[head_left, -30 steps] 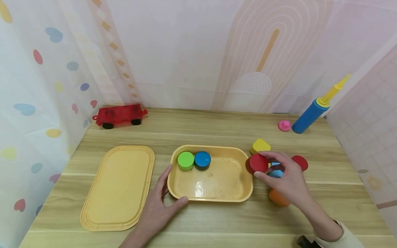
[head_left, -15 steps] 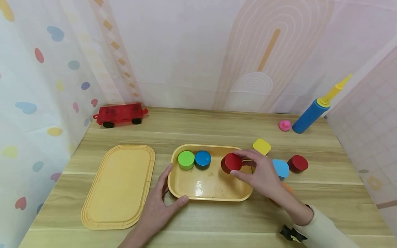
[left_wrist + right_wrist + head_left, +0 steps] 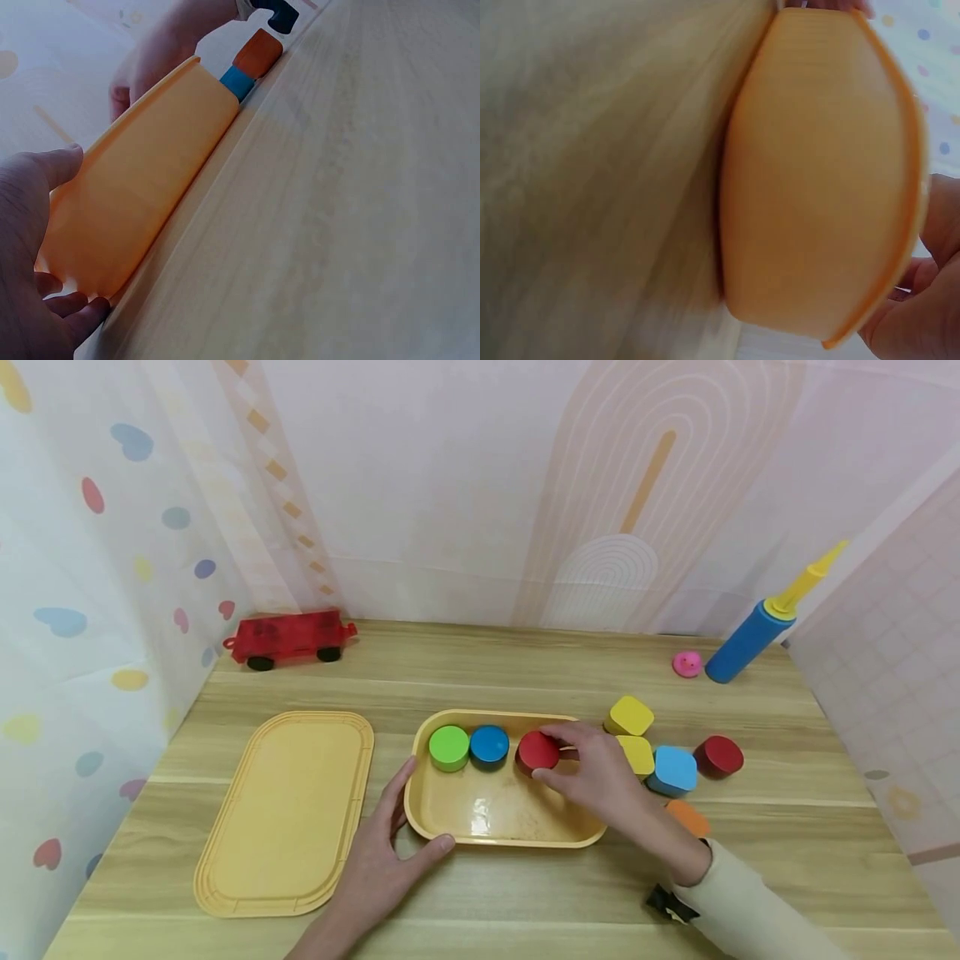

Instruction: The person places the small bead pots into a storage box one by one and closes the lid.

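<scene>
Three round blocks now sit in a row along the far wall of the yellow tray (image 3: 592, 835): a green disc (image 3: 449, 747), a blue disc (image 3: 490, 746), and the red disc (image 3: 537, 751) that the right hand (image 3: 600, 777) holds. Its thumb and fingers are curled around the red disc and pinch it by the sides, so the piece looks to be at or just above the tray floor, right beside the blue one; I cannot tell if it already rests there. The left hand (image 3: 386, 852) lies against the near-left corner of the tray with fingers nearly straight, the thumb along the near rim, and in my judgement it only steadies the tray so it does not slide. The left wrist view shows the same, the thumb (image 3: 45, 169) laid flat on the outer wall. Left of the tray lies its flat yellow lid (image 3: 285, 810), apart from it. On the right of the tray wait two yellow blocks (image 3: 630, 717), a blue block (image 3: 673, 770), a second red disc (image 3: 718, 756) and an orange block (image 3: 688, 817), close together, probably within easy reach of that hand. Far back stand a red toy wagon (image 3: 288, 637) and a blue pump (image 3: 757, 631).
</scene>
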The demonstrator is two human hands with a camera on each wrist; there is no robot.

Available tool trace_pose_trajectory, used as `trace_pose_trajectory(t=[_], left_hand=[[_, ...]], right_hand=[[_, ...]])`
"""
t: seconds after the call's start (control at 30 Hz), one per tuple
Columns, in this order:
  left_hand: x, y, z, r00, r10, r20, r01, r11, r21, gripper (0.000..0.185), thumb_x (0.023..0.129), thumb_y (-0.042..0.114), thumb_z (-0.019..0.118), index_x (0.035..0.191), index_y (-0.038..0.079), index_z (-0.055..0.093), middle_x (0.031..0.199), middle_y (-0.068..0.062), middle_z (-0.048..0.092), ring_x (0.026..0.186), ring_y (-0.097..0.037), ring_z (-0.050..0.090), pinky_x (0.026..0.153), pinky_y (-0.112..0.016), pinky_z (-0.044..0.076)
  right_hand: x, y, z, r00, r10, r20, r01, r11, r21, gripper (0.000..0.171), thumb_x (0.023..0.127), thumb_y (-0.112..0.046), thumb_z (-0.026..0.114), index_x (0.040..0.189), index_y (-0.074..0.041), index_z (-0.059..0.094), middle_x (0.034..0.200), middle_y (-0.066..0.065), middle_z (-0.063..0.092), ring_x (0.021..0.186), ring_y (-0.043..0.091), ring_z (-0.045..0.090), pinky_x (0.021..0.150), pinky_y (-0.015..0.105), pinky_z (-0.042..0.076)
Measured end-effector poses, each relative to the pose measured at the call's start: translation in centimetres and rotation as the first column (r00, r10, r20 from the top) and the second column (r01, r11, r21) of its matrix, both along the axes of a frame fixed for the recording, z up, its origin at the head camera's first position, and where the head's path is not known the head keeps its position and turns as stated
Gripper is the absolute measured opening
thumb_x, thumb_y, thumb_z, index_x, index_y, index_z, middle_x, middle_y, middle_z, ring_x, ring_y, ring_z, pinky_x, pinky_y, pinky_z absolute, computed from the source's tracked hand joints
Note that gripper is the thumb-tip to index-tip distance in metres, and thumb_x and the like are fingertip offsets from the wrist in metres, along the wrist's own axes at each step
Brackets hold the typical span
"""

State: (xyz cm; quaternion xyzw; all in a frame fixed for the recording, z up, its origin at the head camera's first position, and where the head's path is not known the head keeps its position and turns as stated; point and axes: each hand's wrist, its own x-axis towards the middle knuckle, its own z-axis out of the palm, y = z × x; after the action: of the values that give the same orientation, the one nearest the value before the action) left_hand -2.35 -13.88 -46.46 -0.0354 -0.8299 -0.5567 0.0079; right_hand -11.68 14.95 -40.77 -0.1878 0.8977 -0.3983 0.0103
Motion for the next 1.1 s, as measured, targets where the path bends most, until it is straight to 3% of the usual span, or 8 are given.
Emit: trace_pose_trajectory(t=[0.43, 0.83, 1.1], left_hand=[[0.0, 0.0, 0.0, 1.0, 0.006, 0.002, -0.006, 1.0, -0.018, 0.101, 0.083, 0.037, 0.086, 0.162, 0.034, 0.024, 0.165, 0.0, 0.033, 0.146, -0.018, 0.041, 0.112, -0.008, 0.032], [0.0, 0.1, 0.1, 1.0, 0.003, 0.008, -0.003, 1.0, -0.022, 0.101, 0.082, 0.037, 0.087, 0.162, 0.034, 0.024, 0.164, 0.0, 0.034, 0.145, -0.017, 0.041, 0.111, -0.008, 0.032], [0.0, 0.1, 0.1, 1.0, 0.002, 0.012, -0.002, 1.0, -0.01, 0.101, 0.082, 0.036, 0.087, 0.162, 0.034, 0.024, 0.164, -0.001, 0.034, 0.145, -0.018, 0.042, 0.112, -0.008, 0.032]], right_hand=[[-0.7, -1.4, -0.7, 0.993, 0.018, -0.119, 0.008, 0.977, 0.213, 0.05, 0.078, -0.019, 0.091, 0.122, -0.002, 0.073, 0.115, 0.011, 0.073, 0.1, 0.023, 0.069, 0.082, 0.034, 0.061], [-0.9, -1.8, -1.0, 0.988, -0.025, -0.151, 0.063, 0.965, 0.254, 0.046, 0.079, -0.025, 0.091, 0.119, -0.01, 0.075, 0.105, 0.004, 0.074, 0.088, 0.017, 0.065, 0.073, 0.029, 0.056], [-0.8, -1.7, -1.1, 0.986, -0.034, -0.163, 0.074, 0.968, 0.241, 0.049, 0.078, -0.024, 0.091, 0.121, -0.009, 0.074, 0.107, 0.005, 0.075, 0.087, 0.016, 0.067, 0.074, 0.029, 0.059]])
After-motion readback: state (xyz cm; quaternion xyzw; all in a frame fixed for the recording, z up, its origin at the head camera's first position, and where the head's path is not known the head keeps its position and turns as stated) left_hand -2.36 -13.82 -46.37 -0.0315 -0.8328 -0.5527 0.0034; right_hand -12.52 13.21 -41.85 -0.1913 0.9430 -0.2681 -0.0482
